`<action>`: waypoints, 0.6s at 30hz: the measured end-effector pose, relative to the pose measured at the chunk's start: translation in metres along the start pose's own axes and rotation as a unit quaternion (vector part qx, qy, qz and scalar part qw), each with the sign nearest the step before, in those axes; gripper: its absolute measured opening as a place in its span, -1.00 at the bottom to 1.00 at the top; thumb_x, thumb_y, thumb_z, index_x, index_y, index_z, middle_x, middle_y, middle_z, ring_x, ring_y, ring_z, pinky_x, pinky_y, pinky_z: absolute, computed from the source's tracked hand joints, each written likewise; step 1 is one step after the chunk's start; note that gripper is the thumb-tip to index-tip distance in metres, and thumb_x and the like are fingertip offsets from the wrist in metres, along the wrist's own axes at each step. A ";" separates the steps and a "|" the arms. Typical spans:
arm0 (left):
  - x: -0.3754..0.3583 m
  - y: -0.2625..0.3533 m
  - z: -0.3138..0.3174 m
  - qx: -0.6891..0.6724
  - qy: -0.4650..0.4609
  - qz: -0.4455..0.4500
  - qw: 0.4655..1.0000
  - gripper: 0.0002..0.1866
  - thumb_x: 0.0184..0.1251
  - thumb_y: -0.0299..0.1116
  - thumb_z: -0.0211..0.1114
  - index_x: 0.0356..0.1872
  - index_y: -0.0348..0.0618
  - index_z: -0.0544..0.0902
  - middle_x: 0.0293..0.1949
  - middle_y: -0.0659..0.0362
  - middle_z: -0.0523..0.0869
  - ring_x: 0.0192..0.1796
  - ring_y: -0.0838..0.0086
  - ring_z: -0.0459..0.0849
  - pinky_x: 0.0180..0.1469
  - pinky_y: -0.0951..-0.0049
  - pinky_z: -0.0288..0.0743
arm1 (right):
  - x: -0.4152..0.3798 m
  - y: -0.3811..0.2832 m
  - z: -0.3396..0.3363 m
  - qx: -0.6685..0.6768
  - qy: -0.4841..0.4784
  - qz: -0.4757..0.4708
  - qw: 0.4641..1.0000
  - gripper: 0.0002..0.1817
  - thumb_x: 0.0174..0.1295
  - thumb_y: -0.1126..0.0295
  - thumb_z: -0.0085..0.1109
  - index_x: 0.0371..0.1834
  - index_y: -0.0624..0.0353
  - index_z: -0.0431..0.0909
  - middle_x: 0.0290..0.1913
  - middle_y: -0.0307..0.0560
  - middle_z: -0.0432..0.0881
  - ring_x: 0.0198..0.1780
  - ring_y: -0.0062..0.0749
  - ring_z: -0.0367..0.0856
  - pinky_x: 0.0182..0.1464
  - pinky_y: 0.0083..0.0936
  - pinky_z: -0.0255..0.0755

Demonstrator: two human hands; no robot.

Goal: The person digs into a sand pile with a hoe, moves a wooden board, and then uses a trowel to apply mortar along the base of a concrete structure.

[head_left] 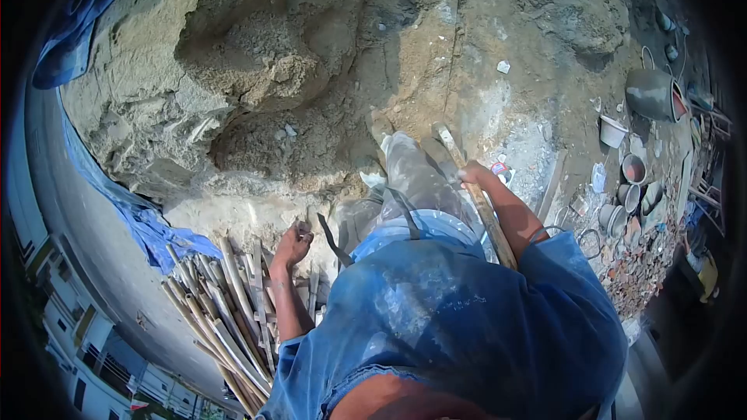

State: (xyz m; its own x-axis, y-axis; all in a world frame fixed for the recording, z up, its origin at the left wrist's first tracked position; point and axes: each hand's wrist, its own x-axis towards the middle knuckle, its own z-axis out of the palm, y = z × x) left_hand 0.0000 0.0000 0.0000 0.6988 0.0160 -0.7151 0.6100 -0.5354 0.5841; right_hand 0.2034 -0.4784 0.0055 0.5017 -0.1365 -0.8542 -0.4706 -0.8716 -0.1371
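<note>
My right hand (pixel 474 175) is wrapped round a long wooden handle (pixel 489 218), which slants past my right side. Its upper end lies by the sand near my feet, and I cannot make out any tool head there. Away from my body on the left, my left hand (pixel 292 244) is raised with its fingers curled in and nothing visible in them. It hangs beside the sand pile (pixel 148 109), above a stack of bamboo poles (pixel 226 303).
A blue tarp (pixel 148 225) edges the pile next to a road (pixel 101 264). To the right stand a dark bucket (pixel 652 93), a white pail (pixel 613 131) and several smaller buckets (pixel 613 219). Broken brick rubble (pixel 638 272) covers the ground below them.
</note>
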 end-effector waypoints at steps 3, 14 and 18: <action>-0.103 -0.019 -0.012 -0.007 -0.072 -0.126 0.989 -0.69 0.24 -0.28 0.18 -0.07 -0.26 0.52 -0.18 -0.06 0.68 -0.09 0.17 0.67 0.03 0.27 0.49 | -0.060 0.044 0.120 0.022 -0.168 0.027 0.985 -0.70 -0.21 0.23 0.32 -0.60 0.31 0.68 -0.51 0.05 0.68 -0.46 -0.25 0.67 -0.33 -0.37 0.52; 0.042 0.167 0.110 -0.266 -0.302 0.016 0.915 -0.67 0.42 -0.22 0.11 0.04 -0.24 0.48 -0.10 0.12 0.59 0.05 0.49 0.55 0.09 0.47 0.39 | 0.067 -0.055 0.091 0.210 -0.125 -0.029 0.969 -0.82 -0.11 0.47 0.20 -0.43 0.35 0.54 -0.67 -0.09 0.52 -0.65 -0.42 0.52 -0.61 -0.45 0.35; 0.059 0.209 0.110 -0.384 -0.375 -0.031 0.843 -0.48 0.46 -0.07 0.07 0.27 -0.20 0.29 -0.01 0.14 0.54 0.09 0.48 0.52 0.14 0.39 0.39 | 0.129 -0.132 0.055 0.295 -0.038 -0.109 0.949 -0.68 -0.07 0.53 0.20 -0.19 0.40 0.47 -0.61 -0.13 0.54 -0.64 -0.50 0.51 -0.62 -0.50 0.36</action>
State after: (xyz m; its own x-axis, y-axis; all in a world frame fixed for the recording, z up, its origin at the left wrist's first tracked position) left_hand 0.1274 -0.2043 0.0379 0.3996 -0.6680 -0.6277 0.9000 0.1559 0.4070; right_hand 0.2905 -0.3546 -0.1139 0.5895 0.0706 -0.8046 -0.6978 -0.4572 -0.5514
